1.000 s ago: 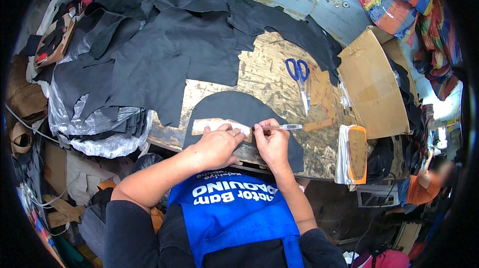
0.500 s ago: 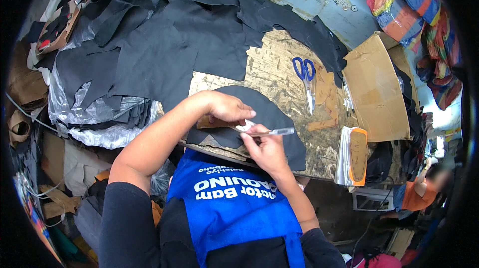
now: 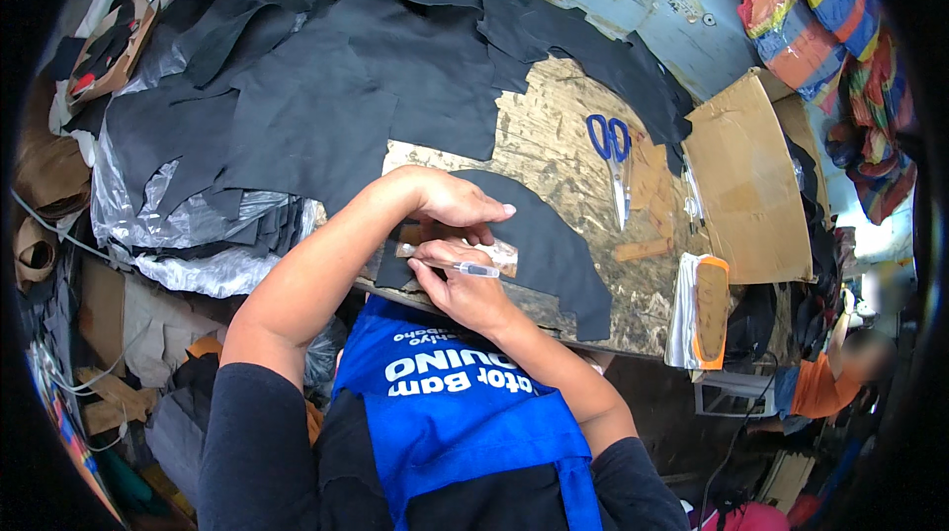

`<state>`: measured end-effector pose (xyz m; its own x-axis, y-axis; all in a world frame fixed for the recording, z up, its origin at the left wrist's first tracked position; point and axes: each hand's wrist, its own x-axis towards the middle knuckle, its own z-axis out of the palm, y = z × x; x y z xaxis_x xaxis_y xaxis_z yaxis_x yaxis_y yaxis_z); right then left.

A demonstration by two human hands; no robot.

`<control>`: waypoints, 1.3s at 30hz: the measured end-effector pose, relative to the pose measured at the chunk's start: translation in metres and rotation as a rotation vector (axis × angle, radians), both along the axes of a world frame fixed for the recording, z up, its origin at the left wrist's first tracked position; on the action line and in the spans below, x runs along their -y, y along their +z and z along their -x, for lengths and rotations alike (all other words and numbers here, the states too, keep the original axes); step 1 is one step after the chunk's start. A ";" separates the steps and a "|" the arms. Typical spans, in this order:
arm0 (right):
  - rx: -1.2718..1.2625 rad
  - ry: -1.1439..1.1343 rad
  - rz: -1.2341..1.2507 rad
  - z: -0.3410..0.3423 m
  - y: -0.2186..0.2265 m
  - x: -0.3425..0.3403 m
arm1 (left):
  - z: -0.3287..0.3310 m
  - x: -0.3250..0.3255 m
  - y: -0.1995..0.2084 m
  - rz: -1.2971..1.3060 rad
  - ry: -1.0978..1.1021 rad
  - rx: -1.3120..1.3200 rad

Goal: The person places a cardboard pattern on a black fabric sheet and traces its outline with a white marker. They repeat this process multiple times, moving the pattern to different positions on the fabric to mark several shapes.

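Note:
My right hand (image 3: 473, 292) is closed round a clear-barrelled pen (image 3: 465, 267), its tip pointing left over a tan strip-shaped template (image 3: 504, 256) with a whitish, shiny patch. The template lies on a curved piece of black leather (image 3: 563, 244) at the near edge of the worktable. Just beyond the pen, my left hand (image 3: 457, 203) arches over the template. Its thumb is stretched out to the right, apart from the fingers, which reach down to the template and are partly hidden.
Black leather sheets (image 3: 326, 86) cover the table's left and far side. To the right lie blue-handled scissors (image 3: 615, 165), tan template pieces (image 3: 652, 205), a paper stack with an orange-edged board (image 3: 704, 309) and a cardboard box (image 3: 746, 185). A person in orange (image 3: 828, 383) is further right.
My right hand has moved left with the pen and turned its tip to the left. My left hand has loosened, its thumb now stretched away from the fingers, and more of the template shows.

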<state>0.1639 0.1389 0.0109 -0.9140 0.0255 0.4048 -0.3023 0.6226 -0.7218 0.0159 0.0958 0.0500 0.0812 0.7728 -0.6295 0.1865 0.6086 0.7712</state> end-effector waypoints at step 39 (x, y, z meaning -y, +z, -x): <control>-0.113 -0.417 0.794 -0.060 -0.025 -0.075 | -0.117 0.059 -0.023 -0.374 0.067 -1.022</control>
<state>0.2242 0.2135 -0.0144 -0.7241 0.6558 0.2136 -0.2589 0.0286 -0.9655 0.1330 0.0369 0.0271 -0.3960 0.9128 -0.1004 0.8199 0.4007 0.4090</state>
